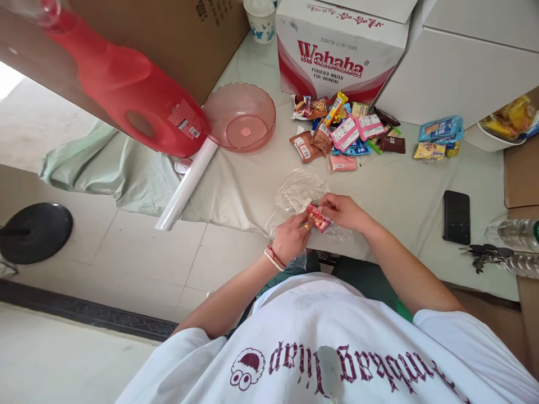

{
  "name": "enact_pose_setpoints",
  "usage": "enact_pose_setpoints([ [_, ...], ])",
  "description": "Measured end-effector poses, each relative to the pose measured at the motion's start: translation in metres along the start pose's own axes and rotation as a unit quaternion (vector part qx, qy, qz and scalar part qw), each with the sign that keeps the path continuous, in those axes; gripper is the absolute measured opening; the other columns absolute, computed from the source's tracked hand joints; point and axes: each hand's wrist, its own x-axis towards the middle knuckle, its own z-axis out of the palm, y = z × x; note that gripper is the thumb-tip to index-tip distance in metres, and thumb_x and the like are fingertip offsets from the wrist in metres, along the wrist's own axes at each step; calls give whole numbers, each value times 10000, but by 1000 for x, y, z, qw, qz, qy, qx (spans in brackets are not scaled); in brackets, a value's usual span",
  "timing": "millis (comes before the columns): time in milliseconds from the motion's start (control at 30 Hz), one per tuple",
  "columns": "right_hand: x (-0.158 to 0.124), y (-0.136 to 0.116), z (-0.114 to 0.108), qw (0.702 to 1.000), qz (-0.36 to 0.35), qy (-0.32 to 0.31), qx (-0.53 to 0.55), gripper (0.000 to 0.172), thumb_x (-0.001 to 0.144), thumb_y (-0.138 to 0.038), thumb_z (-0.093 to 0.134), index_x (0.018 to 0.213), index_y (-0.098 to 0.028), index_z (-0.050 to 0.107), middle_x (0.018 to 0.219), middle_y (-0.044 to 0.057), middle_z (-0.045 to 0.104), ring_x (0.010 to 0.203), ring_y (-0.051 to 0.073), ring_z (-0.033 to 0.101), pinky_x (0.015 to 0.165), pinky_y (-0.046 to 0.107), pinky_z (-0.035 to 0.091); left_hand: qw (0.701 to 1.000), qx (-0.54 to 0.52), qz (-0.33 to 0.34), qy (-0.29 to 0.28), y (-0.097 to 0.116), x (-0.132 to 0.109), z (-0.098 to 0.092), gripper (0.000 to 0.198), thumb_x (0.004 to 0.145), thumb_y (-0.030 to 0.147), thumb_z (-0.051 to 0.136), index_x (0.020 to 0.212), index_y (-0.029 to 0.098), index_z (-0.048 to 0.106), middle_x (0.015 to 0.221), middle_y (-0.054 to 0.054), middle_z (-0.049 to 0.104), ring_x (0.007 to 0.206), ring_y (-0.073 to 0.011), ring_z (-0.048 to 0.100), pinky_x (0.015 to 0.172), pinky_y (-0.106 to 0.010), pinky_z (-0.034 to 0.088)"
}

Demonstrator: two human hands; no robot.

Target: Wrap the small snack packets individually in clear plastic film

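Note:
A small red snack packet (320, 220) lies on a crumpled sheet of clear plastic film (295, 188) near the table's front edge. My left hand (292, 238) grips the packet's near left side, its fingers closed over it. From the right, my right hand (342, 211) pinches the packet's upper right edge between thumb and fingers. Beyond both hands lies a heap of wrapped snacks (346, 134), with a pink packet (343, 163) closest to me. What is inside the red packet cannot be seen.
A pink ribbed bowl (265, 120), a red jug (138, 101) and a roll of clear film (189, 188) are on the left. A Wahaha carton (337, 62) stands behind. To the right are more snacks (440, 132), a phone (456, 217), keys (484, 255) and bottles (511, 234).

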Motion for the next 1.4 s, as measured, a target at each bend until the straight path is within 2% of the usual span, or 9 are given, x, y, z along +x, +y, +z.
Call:
enact_pose_setpoints([
  [100,3,4,-2,994,25,-39,96,310,873,-485,684,1007,-210,637,644,-46,631,614,154,574,607,259,419,1000,3,-11,-5,3,1,1,307,1060,266,506,1288,245,710,1385,-105,711,1139,-228,701,835,-326,569],
  [200,6,8,-3,980,44,-95,166,475,718,-434,826,1093,-203,649,689,-34,688,644,165,619,639,268,465,1000,10,-9,-8,4,2,2,291,1055,268,520,1271,237,712,1376,-104,712,1125,-229,703,824,-322,567],
  [300,8,11,-5,973,39,-131,188,427,654,-380,855,1001,-189,697,733,-7,719,689,171,647,674,276,496,1000,17,-3,-10,4,3,3,296,1062,274,509,1279,231,706,1349,-101,723,1105,-227,705,809,-319,566],
  [400,11,12,-11,974,22,-119,193,336,671,-381,837,921,-181,734,782,3,736,720,161,644,713,281,513,1000,26,4,-10,3,3,3,309,1066,258,490,1286,224,705,1328,-99,734,1072,-221,708,776,-320,566],
  [633,46,-1,-16,996,10,-16,90,189,797,-348,723,839,-169,764,762,-3,725,720,147,608,690,250,474,999,36,17,-5,3,1,4,295,1063,251,487,1241,226,721,1314,-107,736,1035,-212,698,754,-318,559],
  [833,77,-31,4,992,6,-48,-115,130,777,-300,784,732,-180,755,695,-10,699,671,137,591,639,246,412,998,51,20,-17,2,2,3,273,1051,221,494,1174,235,738,1314,-89,732,1018,-218,683,738,-321,543],
  [1000,83,-44,3,994,-10,-77,-82,11,757,-164,713,756,-175,716,717,-17,691,688,133,589,656,234,432,998,48,35,-4,-1,1,6,267,1047,224,511,1202,224,729,1317,-99,733,1013,-213,693,739,-320,548],
  [1200,86,-55,-13,994,-14,-75,-84,103,816,-112,653,742,-184,654,737,3,730,724,150,620,668,237,426,997,44,55,13,-3,1,8,283,1052,210,493,1212,208,726,1360,-110,720,1035,-218,701,787,-340,572],
  [1400,87,-58,-18,991,-54,-15,-120,103,873,-94,618,831,-177,662,756,25,748,735,162,636,708,252,419,996,41,78,-2,-3,6,3,305,1042,191,486,1235,180,723,1452,-106,678,1014,-233,662,854,-375,576],
])
